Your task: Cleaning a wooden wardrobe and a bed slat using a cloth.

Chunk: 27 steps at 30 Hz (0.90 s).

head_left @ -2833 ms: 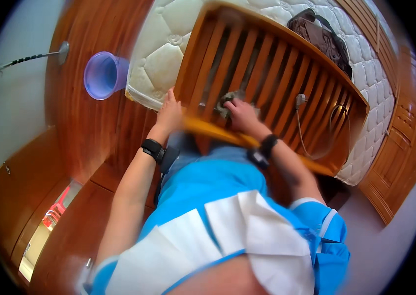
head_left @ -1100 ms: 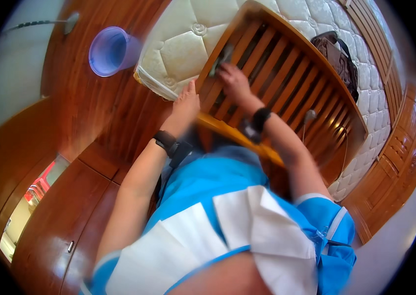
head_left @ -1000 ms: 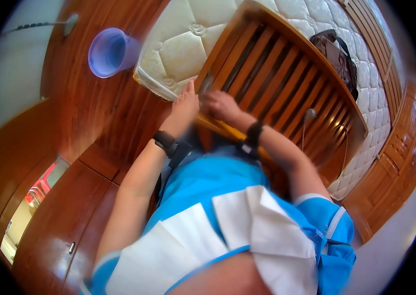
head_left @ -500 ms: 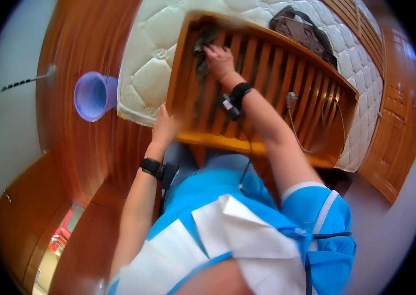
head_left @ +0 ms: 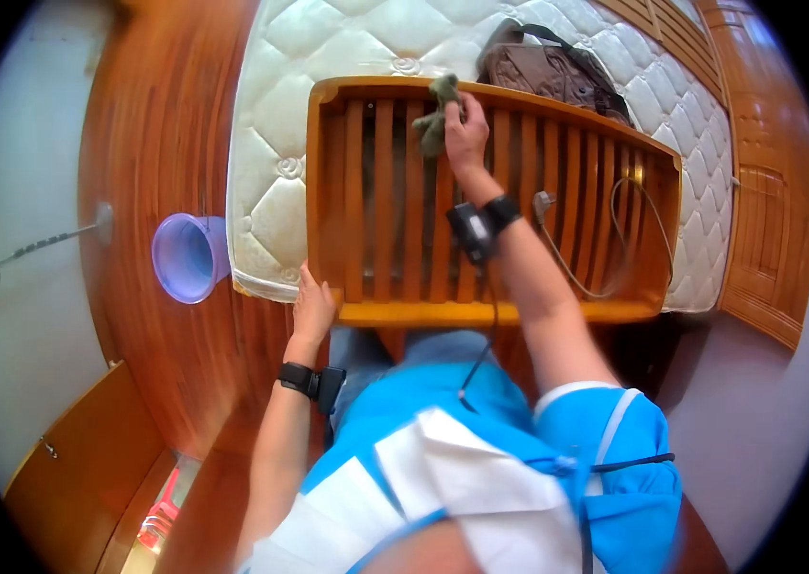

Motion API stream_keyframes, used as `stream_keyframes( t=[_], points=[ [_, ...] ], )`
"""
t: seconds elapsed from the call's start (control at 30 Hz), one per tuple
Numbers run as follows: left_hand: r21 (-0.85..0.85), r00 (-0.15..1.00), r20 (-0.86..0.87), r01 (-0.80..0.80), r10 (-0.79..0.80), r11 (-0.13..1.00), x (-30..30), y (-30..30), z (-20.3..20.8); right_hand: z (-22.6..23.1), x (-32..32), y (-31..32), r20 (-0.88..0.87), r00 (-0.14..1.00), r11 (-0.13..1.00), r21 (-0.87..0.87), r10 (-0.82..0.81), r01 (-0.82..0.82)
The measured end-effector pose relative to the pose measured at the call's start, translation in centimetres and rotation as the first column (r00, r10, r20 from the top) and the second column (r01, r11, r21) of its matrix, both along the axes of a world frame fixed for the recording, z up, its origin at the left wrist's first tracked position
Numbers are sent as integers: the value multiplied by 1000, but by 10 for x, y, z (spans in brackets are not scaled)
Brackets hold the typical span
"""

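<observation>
A shallow wooden frame with slats [head_left: 339, 311], like a small bed base, lies across the mattress edge in front of me. My right hand [head_left: 466, 139] is closed on a grey-green cloth [head_left: 433, 129], which is bunched over the slats near the far rail. At the frame's near left corner, my left hand [head_left: 312, 304] grips the edge, its fingers along the outer side. A grey cord with a plug [head_left: 544, 203] lies over the slats at the right. Both wrists wear black straps with small devices.
The white quilted mattress [head_left: 270, 124] extends beneath and behind the frame. A brown bag [head_left: 553, 77] lies on it beyond the far rail. To the left, a purple bucket [head_left: 170, 258] stands on the reddish wood floor [head_left: 155, 143]. Wooden panelling [head_left: 768, 220] stands at the right.
My right hand has moved with the cloth from the frame's far left corner rightward along the far rail. The left hand stays at the near left corner. The view has turned slightly.
</observation>
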<state>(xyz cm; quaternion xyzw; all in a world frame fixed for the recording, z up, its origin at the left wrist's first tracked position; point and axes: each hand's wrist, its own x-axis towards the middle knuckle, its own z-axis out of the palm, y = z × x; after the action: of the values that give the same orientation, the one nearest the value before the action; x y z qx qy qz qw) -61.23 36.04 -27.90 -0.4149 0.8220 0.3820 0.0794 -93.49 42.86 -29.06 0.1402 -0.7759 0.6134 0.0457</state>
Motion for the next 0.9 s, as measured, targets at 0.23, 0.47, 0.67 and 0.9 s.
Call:
stream_keyframes(
  t=[0.23,0.47,0.67,0.9],
  points=[
    [-21,1000,-2,29,-29,999,2,-1,-6,1,-20,-47,-332,884,833,543,329,-106],
    [20,1000,2,-3,3,1000,1,0,-5,0,-54,6,-314,877,727,684,364,-58],
    [38,1000,-5,-14,14,999,-1,2,-4,3,-113,128,-325,913,692,719,247,68],
    [-70,1000,-12,18,-19,997,1,4,-6,-9,-176,226,-286,953,581,794,97,179]
  ],
)
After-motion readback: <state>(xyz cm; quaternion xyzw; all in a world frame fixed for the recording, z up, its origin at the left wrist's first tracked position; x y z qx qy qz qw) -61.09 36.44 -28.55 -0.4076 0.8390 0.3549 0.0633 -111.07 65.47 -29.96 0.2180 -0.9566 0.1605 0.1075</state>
